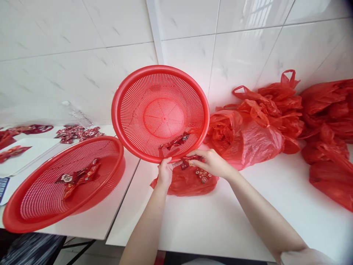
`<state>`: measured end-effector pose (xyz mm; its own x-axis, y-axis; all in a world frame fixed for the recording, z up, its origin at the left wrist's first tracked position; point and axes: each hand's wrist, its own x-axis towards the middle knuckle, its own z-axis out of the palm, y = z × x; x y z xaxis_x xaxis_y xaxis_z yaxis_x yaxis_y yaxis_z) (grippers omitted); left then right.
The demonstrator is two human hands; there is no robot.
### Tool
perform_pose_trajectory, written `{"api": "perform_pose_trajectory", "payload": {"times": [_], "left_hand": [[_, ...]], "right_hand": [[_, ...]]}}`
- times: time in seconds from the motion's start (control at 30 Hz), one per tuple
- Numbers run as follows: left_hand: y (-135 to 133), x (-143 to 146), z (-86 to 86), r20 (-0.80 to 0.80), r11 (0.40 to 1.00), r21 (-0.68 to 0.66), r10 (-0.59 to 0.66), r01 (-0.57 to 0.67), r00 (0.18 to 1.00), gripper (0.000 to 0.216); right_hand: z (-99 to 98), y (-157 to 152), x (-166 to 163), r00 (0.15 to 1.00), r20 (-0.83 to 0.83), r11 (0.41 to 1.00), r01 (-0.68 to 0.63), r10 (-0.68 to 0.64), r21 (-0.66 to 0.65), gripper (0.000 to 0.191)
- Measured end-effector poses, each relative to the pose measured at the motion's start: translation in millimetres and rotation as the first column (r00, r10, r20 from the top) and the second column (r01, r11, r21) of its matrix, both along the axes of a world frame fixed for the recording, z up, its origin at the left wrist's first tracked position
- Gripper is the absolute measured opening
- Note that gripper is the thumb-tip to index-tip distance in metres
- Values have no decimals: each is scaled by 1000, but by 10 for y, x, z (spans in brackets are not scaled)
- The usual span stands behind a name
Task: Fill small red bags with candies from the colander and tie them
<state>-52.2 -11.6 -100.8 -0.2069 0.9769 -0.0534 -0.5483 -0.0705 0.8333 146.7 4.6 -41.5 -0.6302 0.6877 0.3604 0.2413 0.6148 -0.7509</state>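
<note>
A round red plastic basket (164, 114) is tilted up on its side, its mouth facing me, with a few small red packets (175, 141) lying inside near its lower rim. At that lower rim my left hand (165, 172) is closed, thumb over the edge and fingers reaching beneath it. Just to the right, my right hand (212, 162) pinches a small dark-red printed packet (190, 161) below the rim. Under both hands lies an opened red plastic bag (190, 184), where another printed packet (204, 176) shows.
A second red basket (116, 173) holding several packets stands tilted at left. Behind it are a pile of packets (78, 133), a clear bottle (78, 115) and a white tray (30, 156). Filled red bags (256, 136) crowd the right by the tiled wall (187, 22).
</note>
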Motion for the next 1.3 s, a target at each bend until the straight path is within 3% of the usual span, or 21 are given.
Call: {"api": "perform_pose_trajectory", "payload": {"times": [0.17, 0.33, 0.43, 0.57, 0.63, 0.73, 0.83, 1.03, 1.17, 1.3], "left_hand": [[-22, 36, 20, -34, 1000, -12, -13, 12, 999, 29], [-48, 83, 55, -67, 1000, -3, 4, -4, 998, 25], [-76, 119, 30, -58, 999, 1, -44, 44, 997, 25], [-148, 249, -87, -29, 986, -20, -165, 164, 986, 32], [-195, 346, -152, -1, 973, -33, -229, 229, 973, 37], [-253, 460, -203, 46, 947, -62, -312, 315, 949, 41], [-258, 474, -182, 59, 943, -70, -322, 325, 945, 34], [-151, 281, -44, 31, 984, -14, -177, 177, 984, 33], [-80, 140, 29, 22, 997, -7, -78, 78, 997, 34], [-34, 49, 49, -2, 1000, -11, -25, 25, 1000, 29]], "right_hand": [[-88, 30, -32, 996, 90, 1000, -3, 1, 20, 21], [-76, 14, -30, 999, 37, 998, 9, -11, 63, 23], [-35, 13, -27, 993, 29, 975, 104, -111, 198, 26], [-95, 64, -55, 947, 124, 880, 221, -297, 420, 40], [-162, 86, -85, 914, 192, 857, 239, -357, 456, 49], [-227, 78, -126, 921, 288, 907, 133, -262, 400, 51], [-217, 44, -142, 946, 296, 935, 21, -134, 355, 44], [-157, 42, -112, 978, 198, 914, -27, -59, 405, 30], [-109, 36, -59, 992, 96, 942, 41, -77, 334, 28], [-25, 11, -11, 997, 75, 956, -23, 1, 292, 29]]}}
